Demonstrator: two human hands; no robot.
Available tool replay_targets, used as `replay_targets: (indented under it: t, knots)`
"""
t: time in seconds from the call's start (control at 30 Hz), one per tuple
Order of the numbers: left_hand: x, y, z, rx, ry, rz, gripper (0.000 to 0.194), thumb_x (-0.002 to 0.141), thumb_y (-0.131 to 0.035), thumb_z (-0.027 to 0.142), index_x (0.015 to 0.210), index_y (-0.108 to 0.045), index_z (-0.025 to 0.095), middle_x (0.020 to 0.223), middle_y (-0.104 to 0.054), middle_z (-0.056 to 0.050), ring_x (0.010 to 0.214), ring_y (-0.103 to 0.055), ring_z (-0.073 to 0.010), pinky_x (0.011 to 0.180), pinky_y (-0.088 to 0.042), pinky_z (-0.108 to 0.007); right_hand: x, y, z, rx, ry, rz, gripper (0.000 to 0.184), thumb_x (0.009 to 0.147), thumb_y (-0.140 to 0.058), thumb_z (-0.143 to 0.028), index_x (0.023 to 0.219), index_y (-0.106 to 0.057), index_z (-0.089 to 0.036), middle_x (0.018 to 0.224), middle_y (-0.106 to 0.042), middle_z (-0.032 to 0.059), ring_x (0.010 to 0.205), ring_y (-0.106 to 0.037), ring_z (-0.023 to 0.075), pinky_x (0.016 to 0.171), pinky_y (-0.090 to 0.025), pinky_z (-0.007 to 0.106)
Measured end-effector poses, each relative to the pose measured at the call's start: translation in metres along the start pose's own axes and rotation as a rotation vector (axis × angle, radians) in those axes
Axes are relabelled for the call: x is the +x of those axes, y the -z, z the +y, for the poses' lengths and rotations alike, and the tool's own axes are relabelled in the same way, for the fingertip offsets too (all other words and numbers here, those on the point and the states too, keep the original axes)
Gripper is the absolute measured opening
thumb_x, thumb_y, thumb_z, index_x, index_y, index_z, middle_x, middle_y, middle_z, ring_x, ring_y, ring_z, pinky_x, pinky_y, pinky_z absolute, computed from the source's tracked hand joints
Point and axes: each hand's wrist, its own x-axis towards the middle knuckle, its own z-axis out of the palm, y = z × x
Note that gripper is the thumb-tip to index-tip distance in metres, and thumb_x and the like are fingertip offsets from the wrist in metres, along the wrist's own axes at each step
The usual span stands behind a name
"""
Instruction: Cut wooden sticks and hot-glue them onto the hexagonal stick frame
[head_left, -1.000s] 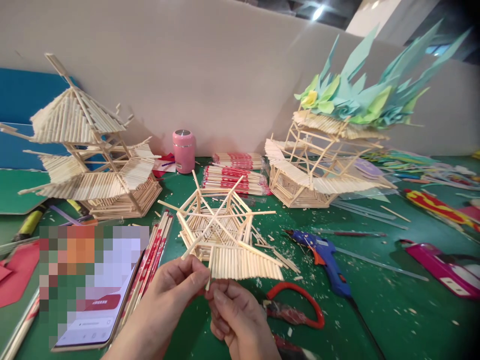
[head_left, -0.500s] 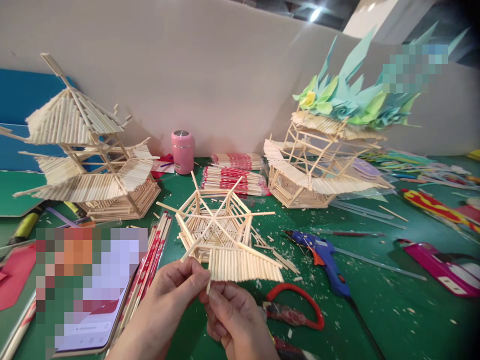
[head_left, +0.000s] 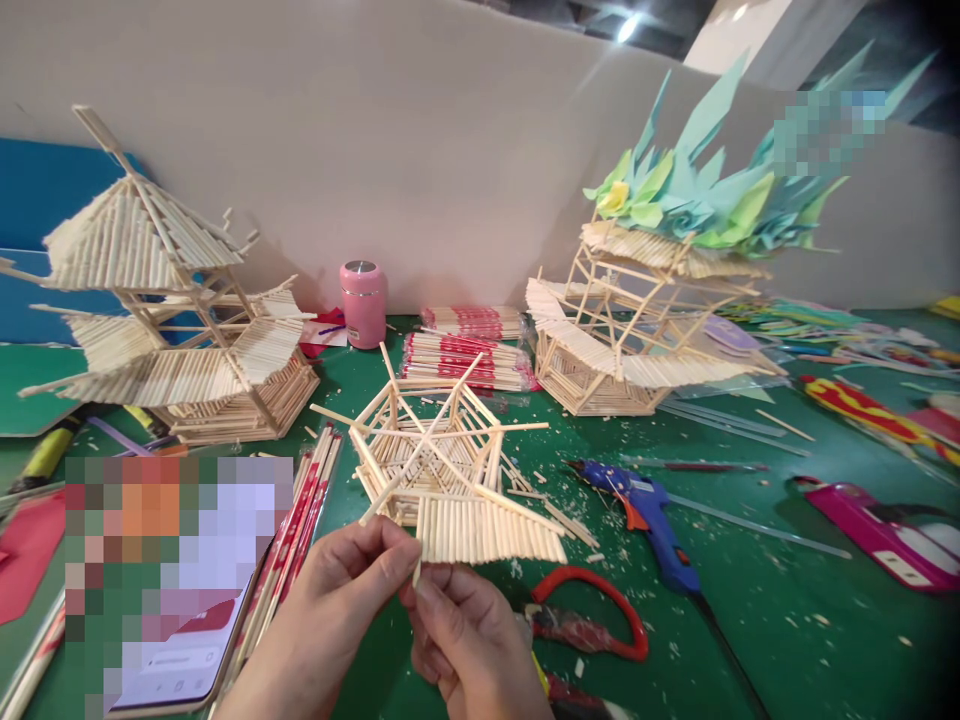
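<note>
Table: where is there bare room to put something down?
Bare green table lies right of the glue gun, before the pink case. A small patch sits between the pink cup and the unfinished stick frame. Crowded: by the phone, both hands, and scissors.

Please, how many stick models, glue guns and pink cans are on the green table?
Stick models: 3 (left pagoda, middle frame, paper-topped one)
Blue glue gun: 1
Pink can: 1
Total: 5
</note>
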Motion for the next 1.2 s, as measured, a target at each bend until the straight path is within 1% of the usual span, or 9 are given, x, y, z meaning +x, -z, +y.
replay_targets:
  t: [0.17, 0.33, 0.4, 0.57, 0.77, 0.87, 1.0, 1.07, 1.2]
  knots:
    - [-0.0025, -0.0001, 0.0006, -0.021, 0.017, 0.042, 0.022, 0.066, -0.07, 0.036, 0.06, -0.063, 0.016, 0.055, -0.058, 0.003, 0.054, -0.053, -0.0124, 0.054, -0.044, -0.025, -0.0009, -0.002, -0.0014, 0.014, 0.0, 0.01, 0.032, 0.063, -0.077, -0.045, 0.064, -0.066, -0.015, 0.045, -0.039, -0.0093, 0.04, -0.024, 0.0015, 0.042, -0.016, 0.019]
    - [-0.0058, 0.0022, -0.0018, -0.038, 0.03, 0.0, 0.018, 0.072, -0.066, 0.033, 0.065, -0.062, 0.018, 0.06, -0.059, 0.002, 0.058, -0.054, -0.0137, 0.058, -0.044, -0.027, -0.001, -0.0026, -0.0009, 0.019, 0.005, 0.037, 0.029, 0.062, -0.078, -0.043, 0.064, -0.068, -0.015, 0.047, -0.046, -0.0071, 0.04, -0.027, 0.001, 0.041, -0.016, 0.018]
    - [-0.006, 0.0026, -0.0029, -0.05, 0.048, 0.002, 0.016, 0.072, -0.066, 0.032, 0.067, -0.061, 0.018, 0.063, -0.059, 0.002, 0.06, -0.054, -0.0134, 0.06, -0.044, -0.027, -0.0007, -0.0027, -0.0003, 0.022, 0.011, 0.045, 0.029, 0.061, -0.079, -0.043, 0.065, -0.069, -0.016, 0.047, -0.047, -0.0068, 0.04, -0.028, 0.0007, 0.041, -0.017, 0.018]
    - [-0.0066, 0.0035, -0.0054, -0.074, 0.089, 0.023, 0.013, 0.07, -0.068, 0.029, 0.068, -0.06, 0.019, 0.064, -0.058, 0.003, 0.062, -0.054, -0.0126, 0.064, -0.042, -0.027, -0.0002, -0.0023, 0.0005, 0.023, 0.008, 0.04, 0.03, 0.062, -0.078, -0.044, 0.066, -0.07, -0.015, 0.046, -0.043, -0.0078, 0.04, -0.026, 0.0009, 0.041, -0.016, 0.018]
    - [-0.0087, 0.0031, -0.0064, -0.117, 0.101, -0.001, 0.011, 0.072, -0.066, 0.028, 0.069, -0.059, 0.019, 0.063, -0.058, 0.003, 0.061, -0.054, -0.0132, 0.062, -0.042, -0.027, -0.0008, -0.0007, 0.0017, 0.031, 0.011, 0.018, 0.029, 0.063, -0.078, -0.043, 0.067, -0.07, -0.015, 0.045, -0.037, -0.009, 0.04, -0.024, 0.0017, 0.041, -0.015, 0.019]
    - [-0.008, 0.0012, -0.0051, -0.123, 0.11, 0.015, 0.014, 0.069, -0.07, 0.029, 0.067, -0.06, 0.019, 0.062, -0.059, 0.003, 0.06, -0.053, -0.013, 0.061, -0.042, -0.027, -0.0009, 0.0003, 0.0027, 0.034, 0.026, -0.005, 0.029, 0.065, -0.076, -0.043, 0.067, -0.07, -0.015, 0.045, -0.035, -0.0091, 0.041, -0.023, 0.0022, 0.041, -0.015, 0.019]
    - [-0.0073, -0.0008, -0.003, -0.139, 0.145, 0.074, 0.023, 0.057, -0.078, 0.033, 0.063, -0.061, 0.019, 0.059, -0.059, 0.003, 0.059, -0.053, -0.0131, 0.06, -0.041, -0.026, -0.0007, 0.0, 0.0029, 0.056, 0.02, -0.011, 0.028, 0.065, -0.077, -0.042, 0.067, -0.07, -0.015, 0.045, -0.035, -0.0092, 0.041, -0.023, 0.0021, 0.041, -0.015, 0.019]
    - [-0.0071, -0.0011, -0.0026, -0.154, 0.153, 0.08, 0.026, 0.053, -0.08, 0.034, 0.062, -0.061, 0.018, 0.058, -0.058, 0.003, 0.058, -0.052, -0.0129, 0.059, -0.041, -0.026, -0.0008, -0.0012, 0.0019, 0.076, 0.007, -0.015, 0.027, 0.064, -0.077, -0.041, 0.067, -0.07, -0.015, 0.045, -0.035, -0.0095, 0.04, -0.023, 0.0019, 0.041, -0.015, 0.018]
    - [-0.0066, -0.0006, -0.0026, -0.167, 0.158, 0.067, 0.026, 0.053, -0.081, 0.034, 0.062, -0.062, 0.019, 0.057, -0.058, 0.004, 0.058, -0.052, -0.0129, 0.058, -0.042, -0.026, -0.0016, -0.0047, -0.0024, 0.157, -0.059, -0.025, 0.026, 0.062, -0.08, -0.038, 0.066, -0.07, -0.015, 0.044, -0.036, -0.0099, 0.04, -0.022, 0.0013, 0.041, -0.014, 0.017]
